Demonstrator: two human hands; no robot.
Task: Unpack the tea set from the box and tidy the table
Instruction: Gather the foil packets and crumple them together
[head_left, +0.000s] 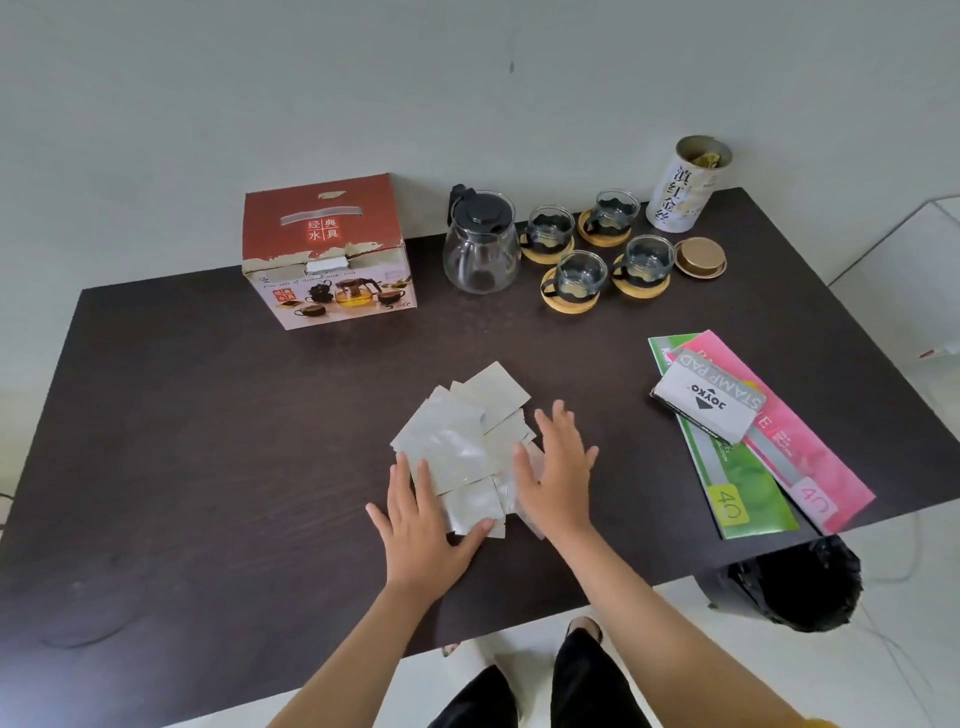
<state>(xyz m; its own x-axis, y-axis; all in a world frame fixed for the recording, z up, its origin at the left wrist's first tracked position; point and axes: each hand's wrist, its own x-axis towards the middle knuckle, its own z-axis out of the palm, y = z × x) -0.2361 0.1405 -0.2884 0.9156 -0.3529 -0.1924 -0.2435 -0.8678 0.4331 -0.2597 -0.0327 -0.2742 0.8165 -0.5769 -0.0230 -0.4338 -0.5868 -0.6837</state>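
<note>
A heap of silvery tea sachets (462, 441) lies on the dark table (208, 415) in front of me. My left hand (423, 525) rests flat at the heap's near left edge, fingers spread, thumb on a sachet. My right hand (558, 467) lies flat on the heap's right side, fingers apart. The red tea set box (324, 249) stands at the back left with its top torn. Beside it are the glass teapot (480, 244) with a black lid and several glass cups (579, 278) on wooden coasters.
An open tea tin (685, 184) stands at the back right, its gold lid (698, 257) beside it. A stamp pad box (709, 397) lies on green and pink folders (753, 467) at the right. A bin with a black bag (795, 584) stands below the table's right edge.
</note>
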